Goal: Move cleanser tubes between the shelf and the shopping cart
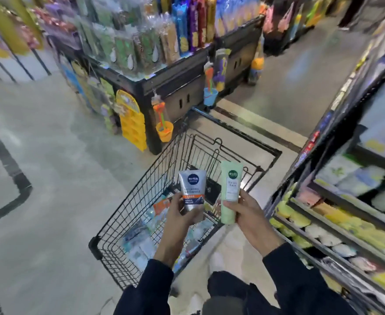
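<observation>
Two cleanser tubes are held upright above the shopping cart [141,201]. The silver tube [191,189], with a blue round logo and an orange band, is gripped at its lower end by the left hand [183,215], fingers curled round it. The pale green tube [230,192] is gripped at its lower half by the right hand [247,212], thumb across the front. The tubes are near each other, not touching. Blurred packets are seen lying in the cart basket. The shelf [337,226] stands just right of the cart, stocked with yellow and white items. A display stand [175,78] is seen beyond the cart.
</observation>
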A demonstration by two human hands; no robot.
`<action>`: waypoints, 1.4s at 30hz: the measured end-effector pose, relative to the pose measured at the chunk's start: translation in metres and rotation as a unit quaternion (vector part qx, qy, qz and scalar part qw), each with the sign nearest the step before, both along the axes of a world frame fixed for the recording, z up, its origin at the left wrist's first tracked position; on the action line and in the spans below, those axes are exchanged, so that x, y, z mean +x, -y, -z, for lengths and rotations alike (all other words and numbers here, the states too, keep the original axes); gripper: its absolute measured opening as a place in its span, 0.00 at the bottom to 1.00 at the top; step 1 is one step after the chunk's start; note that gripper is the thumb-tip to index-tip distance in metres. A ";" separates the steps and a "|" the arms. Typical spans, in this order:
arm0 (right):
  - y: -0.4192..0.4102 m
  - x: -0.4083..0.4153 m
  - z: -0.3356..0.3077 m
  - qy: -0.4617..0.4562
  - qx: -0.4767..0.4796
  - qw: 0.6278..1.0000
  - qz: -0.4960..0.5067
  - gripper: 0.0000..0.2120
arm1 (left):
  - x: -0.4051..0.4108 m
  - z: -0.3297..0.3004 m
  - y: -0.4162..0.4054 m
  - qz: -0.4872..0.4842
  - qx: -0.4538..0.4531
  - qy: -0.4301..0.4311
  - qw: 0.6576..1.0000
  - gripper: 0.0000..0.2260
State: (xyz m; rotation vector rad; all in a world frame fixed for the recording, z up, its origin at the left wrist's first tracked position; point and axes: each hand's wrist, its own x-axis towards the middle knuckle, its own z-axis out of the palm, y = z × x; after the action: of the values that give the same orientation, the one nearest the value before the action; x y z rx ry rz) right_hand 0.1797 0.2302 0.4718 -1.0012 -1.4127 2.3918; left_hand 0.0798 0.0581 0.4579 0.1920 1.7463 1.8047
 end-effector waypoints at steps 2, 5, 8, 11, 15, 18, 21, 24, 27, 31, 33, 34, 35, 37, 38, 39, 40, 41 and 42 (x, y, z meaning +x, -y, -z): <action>-0.009 0.034 -0.004 -0.003 0.002 0.998 0.058 0.22 | 0.018 -0.007 -0.020 0.045 0.002 -0.008 0.999 0.21; -0.025 0.088 -0.009 -0.006 0.003 0.990 0.140 0.23 | 0.052 -0.021 -0.054 0.134 0.009 -0.010 0.991 0.20; -0.037 0.143 -0.013 -0.011 0.002 0.977 0.215 0.23 | 0.089 -0.027 -0.085 0.200 0.014 -0.012 0.980 0.20; -0.047 0.201 -0.012 -0.022 0.006 0.960 0.278 0.25 | 0.132 -0.027 -0.115 0.264 0.012 -0.015 0.964 0.23; -0.054 0.279 -0.010 -0.031 0.007 0.937 0.348 0.25 | 0.196 -0.026 -0.151 0.321 0.006 -0.022 0.947 0.23; -0.059 0.337 -0.006 -0.039 0.006 0.924 0.380 0.24 | 0.249 -0.027 -0.173 0.352 0.008 -0.036 0.935 0.21; -0.065 0.394 -0.005 -0.038 0.008 0.914 0.405 0.25 | 0.306 -0.031 -0.189 0.368 0.022 -0.032 0.929 0.21; -0.069 0.446 -0.009 -0.037 0.015 0.906 0.421 0.21 | 0.359 -0.036 -0.200 0.390 0.030 -0.021 0.920 0.22; -0.073 0.495 -0.013 -0.042 0.034 0.902 0.428 0.21 | 0.409 -0.035 -0.211 0.411 0.036 -0.026 0.910 0.20; -0.079 0.556 -0.014 -0.052 0.037 0.895 0.441 0.24 | 0.471 -0.035 -0.226 0.425 0.042 -0.027 0.904 0.20; -0.085 0.583 -0.015 -0.047 0.033 0.887 0.458 0.21 | 0.499 -0.035 -0.234 0.435 0.044 -0.023 0.899 0.19; -0.088 0.596 -0.015 -0.044 0.032 0.883 0.465 0.20 | 0.512 -0.034 -0.238 0.442 0.044 -0.021 0.896 0.20; -0.091 0.607 -0.016 -0.042 0.030 0.880 0.472 0.20 | 0.523 -0.034 -0.242 0.449 0.040 -0.020 0.892 0.20; -0.096 0.627 -0.018 -0.044 0.028 0.875 0.482 0.19 | 0.543 -0.032 -0.251 0.462 0.034 -0.021 0.886 0.21; -0.100 0.636 -0.019 -0.047 0.028 0.872 0.487 0.19 | 0.552 -0.030 -0.257 0.467 0.032 -0.020 0.883 0.21; -0.104 0.645 -0.020 -0.049 0.029 0.868 0.493 0.19 | 0.560 -0.029 -0.264 0.471 0.029 -0.021 0.881 0.21; -0.109 0.655 -0.019 -0.049 0.031 0.865 0.498 0.20 | 0.569 -0.028 -0.271 0.477 0.026 -0.023 0.878 0.22; -0.114 0.663 -0.019 -0.048 0.033 0.861 0.505 0.20 | 0.577 -0.029 -0.279 0.485 0.024 -0.024 0.874 0.22; -0.119 0.671 -0.018 -0.044 0.036 0.858 0.511 0.20 | 0.586 -0.029 -0.287 0.493 0.022 -0.023 0.870 0.22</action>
State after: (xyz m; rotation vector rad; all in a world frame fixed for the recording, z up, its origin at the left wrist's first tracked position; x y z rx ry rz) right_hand 0.8510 0.3490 0.4901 -1.1822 -0.6251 1.5328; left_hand 0.6658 0.3450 0.4865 0.9580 1.2363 1.0614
